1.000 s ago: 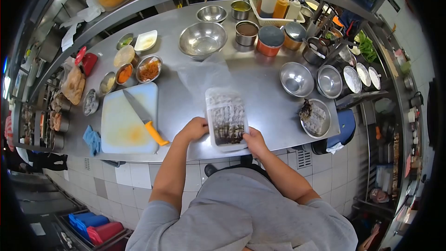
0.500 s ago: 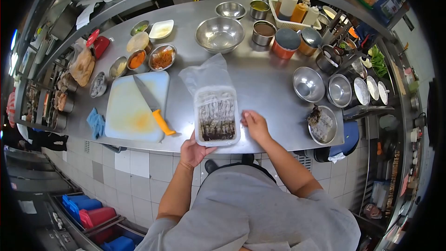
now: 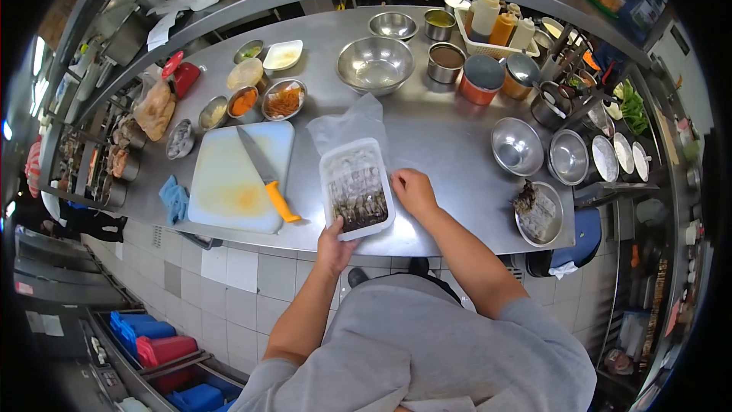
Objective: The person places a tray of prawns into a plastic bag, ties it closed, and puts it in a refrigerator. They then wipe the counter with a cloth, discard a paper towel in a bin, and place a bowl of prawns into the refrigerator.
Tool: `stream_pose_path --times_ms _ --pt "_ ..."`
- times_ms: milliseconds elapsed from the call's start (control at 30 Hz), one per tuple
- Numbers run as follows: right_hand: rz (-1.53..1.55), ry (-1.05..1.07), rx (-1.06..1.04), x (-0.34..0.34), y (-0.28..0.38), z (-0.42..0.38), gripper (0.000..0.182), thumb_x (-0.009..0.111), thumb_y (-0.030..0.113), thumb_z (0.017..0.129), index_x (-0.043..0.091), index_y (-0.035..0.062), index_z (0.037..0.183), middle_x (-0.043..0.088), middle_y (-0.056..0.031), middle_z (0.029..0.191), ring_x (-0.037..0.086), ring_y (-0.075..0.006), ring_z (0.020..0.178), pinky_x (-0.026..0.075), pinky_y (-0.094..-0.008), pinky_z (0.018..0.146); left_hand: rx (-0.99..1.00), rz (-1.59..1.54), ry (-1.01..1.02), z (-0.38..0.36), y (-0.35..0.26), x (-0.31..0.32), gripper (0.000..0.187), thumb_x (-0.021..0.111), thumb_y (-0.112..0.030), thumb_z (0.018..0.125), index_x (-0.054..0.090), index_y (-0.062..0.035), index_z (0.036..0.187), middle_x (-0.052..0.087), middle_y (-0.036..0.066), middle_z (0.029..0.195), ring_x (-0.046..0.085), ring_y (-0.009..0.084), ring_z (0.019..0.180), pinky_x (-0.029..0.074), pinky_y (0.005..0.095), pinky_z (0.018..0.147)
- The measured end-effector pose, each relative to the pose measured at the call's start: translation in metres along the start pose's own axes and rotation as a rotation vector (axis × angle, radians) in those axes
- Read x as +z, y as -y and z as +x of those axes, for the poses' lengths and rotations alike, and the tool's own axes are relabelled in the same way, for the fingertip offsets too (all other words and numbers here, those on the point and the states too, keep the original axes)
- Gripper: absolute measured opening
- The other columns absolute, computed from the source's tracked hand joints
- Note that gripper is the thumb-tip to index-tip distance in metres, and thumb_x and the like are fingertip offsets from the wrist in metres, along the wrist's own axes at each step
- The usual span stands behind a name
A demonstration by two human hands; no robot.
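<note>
A white plastic tray point(image 3: 390, 221) holds rows of grey, dark-ended food, and a clear plastic sheet point(image 3: 366, 118) spreads from behind it onto the steel table. My left hand point(image 3: 334, 248) grips the tray's near left corner, thumb over the rim and the other fingers hidden under it. Close to the tray's right side, my right hand point(image 3: 414, 191) is curled; whatever its fingers hold, if anything, is too small to tell. Left of the tray, a knife with a yellow handle point(image 3: 280, 200) lies on a white cutting board point(image 3: 221, 175).
A large steel bowl point(image 3: 375, 65) stands behind the tray. Small bowls of cut food point(image 3: 284, 99) line the back left, beyond a blue cloth point(image 3: 174, 200). Pots and squeeze bottles point(image 3: 502, 29) stand back right. A bowl with dark scraps point(image 3: 540, 214) sits near the right edge.
The tray has turned slightly, and the clear sheet now lies behind it with less over the food. My left thumb has come up over the rim. The view has shifted slightly.
</note>
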State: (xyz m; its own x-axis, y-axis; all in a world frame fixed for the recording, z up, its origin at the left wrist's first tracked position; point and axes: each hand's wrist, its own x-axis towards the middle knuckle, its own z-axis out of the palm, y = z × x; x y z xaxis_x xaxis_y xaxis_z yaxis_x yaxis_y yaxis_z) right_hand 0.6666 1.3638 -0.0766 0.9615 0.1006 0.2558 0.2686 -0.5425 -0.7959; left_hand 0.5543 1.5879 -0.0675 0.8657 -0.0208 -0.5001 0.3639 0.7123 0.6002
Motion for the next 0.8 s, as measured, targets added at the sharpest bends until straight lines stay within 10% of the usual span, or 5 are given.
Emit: stream_pose_path --times_ms 200,467,533,633,800 --pt "-0.014 -0.016 -0.135 -0.009 0.02 -0.058 0.007 0.066 0.008 0.089 0.065 0.0015 0.087 0.063 -0.0155 0.079 0.063 -0.035 0.075 0.051 -0.0423 0.068 0.043 -0.081 0.0 -0.008 0.006 -0.004 0.042 0.047 -0.017 0.106 0.043 0.0024 0.143 0.059 0.02 0.135 0.062 0.0357 0.122 0.057 0.0491 0.1" --pt "0.08 -0.251 0.199 -0.002 0.005 -0.089 0.021 0.063 0.01 0.097 0.059 0.0021 0.116 0.066 -0.0131 0.09 0.066 -0.0237 0.076 0.053 -0.0363 0.067 0.039 1.232 -0.094 0.019 -0.034 -0.009 0.067 0.072 -0.045 0.093 0.055 0.0028 0.137 0.067 0.019 0.119 0.071 0.0267 0.093 0.059 0.0358 0.079" --pt "0.229 0.001 0.556 -0.021 0.013 -0.091 0.032 0.06 0.029 0.103 0.058 0.001 0.118 0.068 -0.013 0.09 0.067 -0.019 0.073 0.055 -0.0332 0.064 0.691 1.227 -0.348 0.032 -0.031 -0.017 0.067 0.074 -0.041 0.092 0.055 0.0048 0.137 0.068 0.023 0.118 0.072 0.026 0.093 0.059 0.034 0.076" --pt "0.837 0.602 1.011 -0.016 0.003 -0.108 0.067 0.05 0.056 0.103 0.05 -0.0044 0.131 0.069 -0.0184 0.102 0.07 -0.025 0.085 0.06 -0.0379 0.076 0.686 1.146 -0.202 0.053 -0.047 -0.015 0.056 0.073 -0.03 0.093 0.057 0.0017 0.137 0.07 0.02 0.12 0.072 0.0241 0.099 0.058 0.0367 0.08" --pt "1.279 0.457 1.08 0.037 0.028 -0.1 0.053 0.051 0.036 0.105 0.042 -0.0024 0.139 0.059 -0.0255 0.131 0.062 -0.0345 0.117 0.053 -0.045 0.1 0.617 1.22 -0.23 0.08 -0.058 0.005 0.027 0.067 -0.018 0.094 0.072 -0.0007 0.114 0.075 0.017 0.105 0.073 0.0253 0.089 0.056 0.0357 0.076"
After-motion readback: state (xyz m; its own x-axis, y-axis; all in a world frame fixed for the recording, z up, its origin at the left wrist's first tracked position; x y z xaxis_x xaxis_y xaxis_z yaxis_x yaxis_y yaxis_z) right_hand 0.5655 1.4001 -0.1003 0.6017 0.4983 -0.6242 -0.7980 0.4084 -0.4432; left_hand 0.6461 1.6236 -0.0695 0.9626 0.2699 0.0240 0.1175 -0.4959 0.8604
